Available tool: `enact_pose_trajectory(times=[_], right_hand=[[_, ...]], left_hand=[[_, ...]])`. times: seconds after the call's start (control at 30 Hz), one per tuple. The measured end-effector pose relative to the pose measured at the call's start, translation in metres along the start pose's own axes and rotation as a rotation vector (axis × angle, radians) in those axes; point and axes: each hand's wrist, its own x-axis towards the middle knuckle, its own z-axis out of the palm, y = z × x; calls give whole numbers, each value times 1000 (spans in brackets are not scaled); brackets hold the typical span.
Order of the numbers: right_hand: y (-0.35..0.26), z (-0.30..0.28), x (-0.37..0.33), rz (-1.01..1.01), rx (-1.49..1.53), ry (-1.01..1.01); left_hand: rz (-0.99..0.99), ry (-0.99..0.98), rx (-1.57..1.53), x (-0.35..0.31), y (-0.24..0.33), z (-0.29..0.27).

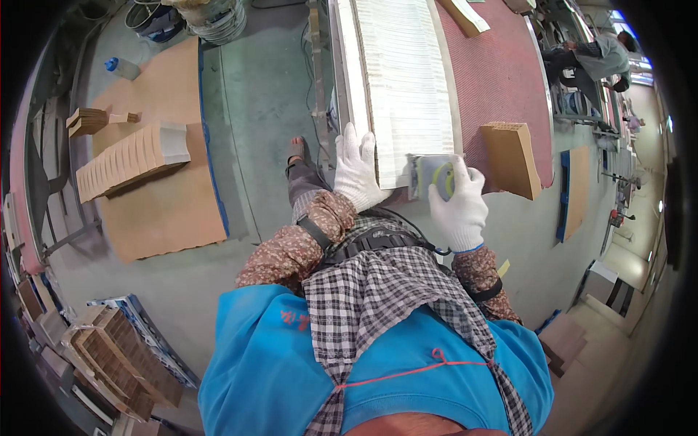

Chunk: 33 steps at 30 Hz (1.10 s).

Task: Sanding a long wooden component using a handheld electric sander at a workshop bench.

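A long white row of closely set thin strips runs away from me on the table. My left hand, in a white glove, presses on the near left end of the row with its fingers stretched out. My right hand, gloved too, is closed on a grey block with a yellow-green grip. The block lies against the row's near right corner; its exact kind is not clear, and its edge is a little blurred. Just right of that hand, a brown cardboard stack stands on the red textured table top.
To my left, a curved stack of brown cardboard pieces rests on a large cardboard sheet, near a blue-capped bottle. Buckets stand at far left. Wooden pallets lie behind left. Another person bends over at far right.
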Motion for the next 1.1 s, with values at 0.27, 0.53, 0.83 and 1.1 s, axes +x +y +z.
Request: enact_pose_trajectory(times=[0.27, 0.53, 0.83, 1.1], right_hand=[[1, -8, 24, 21, -73, 11], [-12, -3, 39, -88, 19, -24], [-20, -3, 50, -96, 2, -39], [-18, -10, 69, -12, -81, -5]], left_hand=[[2, -39, 33, -4, -5, 14], [-143, -147, -122, -1, -2, -5], [-160, -207, -124, -1, -3, -6], [-114, -137, -100, -4, -4, 1]])
